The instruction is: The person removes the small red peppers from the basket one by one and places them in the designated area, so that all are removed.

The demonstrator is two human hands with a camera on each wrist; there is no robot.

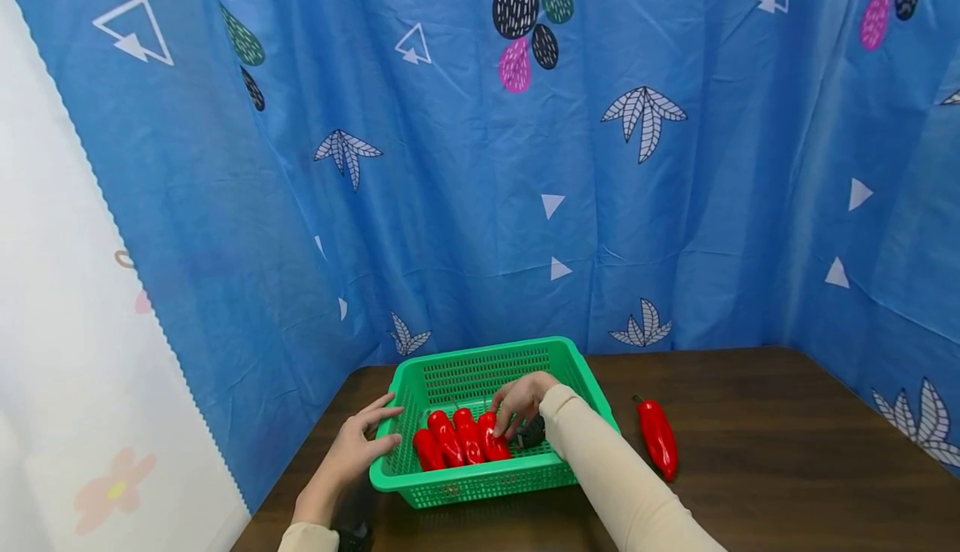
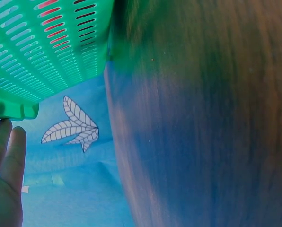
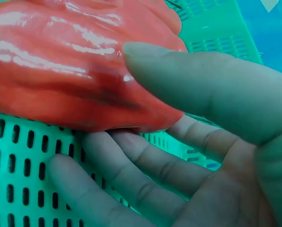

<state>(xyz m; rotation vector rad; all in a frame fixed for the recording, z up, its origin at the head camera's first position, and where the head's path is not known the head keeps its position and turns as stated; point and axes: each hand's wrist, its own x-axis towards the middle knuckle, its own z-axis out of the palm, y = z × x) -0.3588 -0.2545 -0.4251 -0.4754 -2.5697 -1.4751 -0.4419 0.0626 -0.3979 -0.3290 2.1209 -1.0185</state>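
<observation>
A green plastic basket (image 1: 480, 479) stands on the table, with several glossy red peppers (image 1: 446, 437) lying side by side in it. My right hand (image 1: 522, 398) reaches inside and grips the rightmost red pepper (image 1: 489, 435). In the right wrist view the thumb (image 3: 179, 71) presses on top of this pepper (image 3: 51, 71), and the other fingers curl beneath it, close to the perforated wall. My left hand (image 1: 352, 448) is at the basket's left rim with fingers spread. The left wrist view has straight fingertips (image 2: 17, 142) right at the rim (image 2: 18, 109).
Another red pepper (image 1: 657, 439) lies on the dark wooden table (image 1: 765, 444), right of the basket. Blue patterned curtains (image 1: 480, 160) hang behind the table, and a white cloth (image 1: 75, 327) hangs at the left.
</observation>
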